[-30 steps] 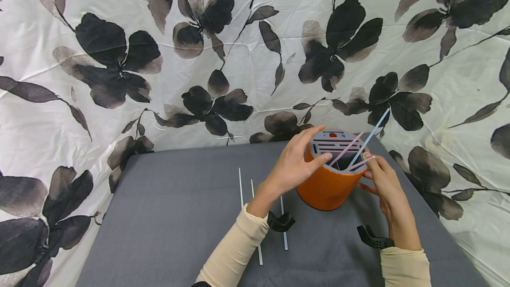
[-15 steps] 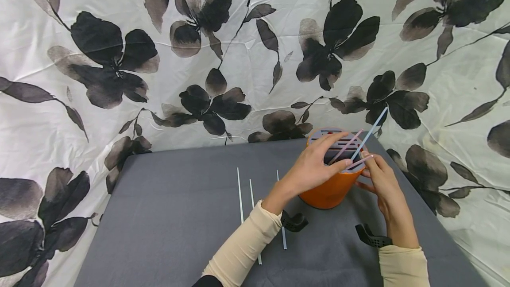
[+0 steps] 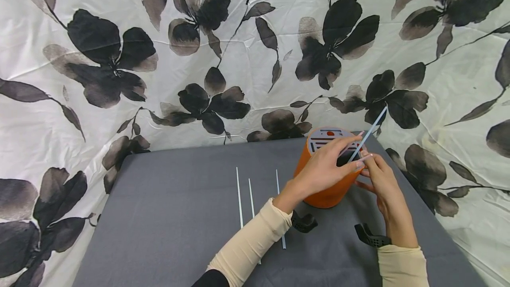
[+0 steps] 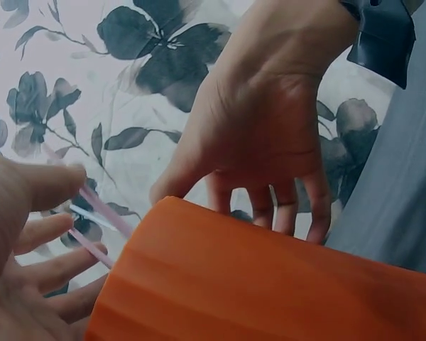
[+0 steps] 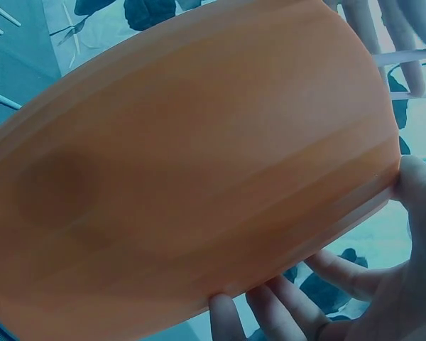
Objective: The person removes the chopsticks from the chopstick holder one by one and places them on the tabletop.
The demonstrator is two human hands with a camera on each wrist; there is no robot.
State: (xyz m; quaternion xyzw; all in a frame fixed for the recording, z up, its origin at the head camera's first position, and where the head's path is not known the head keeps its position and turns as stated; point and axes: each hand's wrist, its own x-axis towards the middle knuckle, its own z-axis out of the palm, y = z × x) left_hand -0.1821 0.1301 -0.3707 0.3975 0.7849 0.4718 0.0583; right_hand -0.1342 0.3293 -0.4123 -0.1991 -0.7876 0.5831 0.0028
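A round orange knife holder (image 3: 328, 196) with a grey slotted top stands tilted on the table. Out of its large compartment poke a long blue straw-like stick (image 3: 376, 124) and two pink sticks (image 4: 92, 249). My right hand (image 3: 382, 180) grips the holder's right side, thumb at the rim and fingers along the wall (image 5: 199, 163). Over the top reaches my left hand (image 3: 324, 167), fingers spread, with its thumb and forefinger right beside the pink sticks. It hides part of the slots and compartment.
Several thin pale sticks (image 3: 239, 198) lie on the grey table (image 3: 171, 216), left of the holder and partly beneath the left sleeve (image 3: 249, 242). A white cloth with dark flowers (image 3: 159, 114) hangs behind the table's back edge.
My left hand has moved right across the holder's top, from its left rim to the pink sticks. The right hand has kept its hold at the right side.
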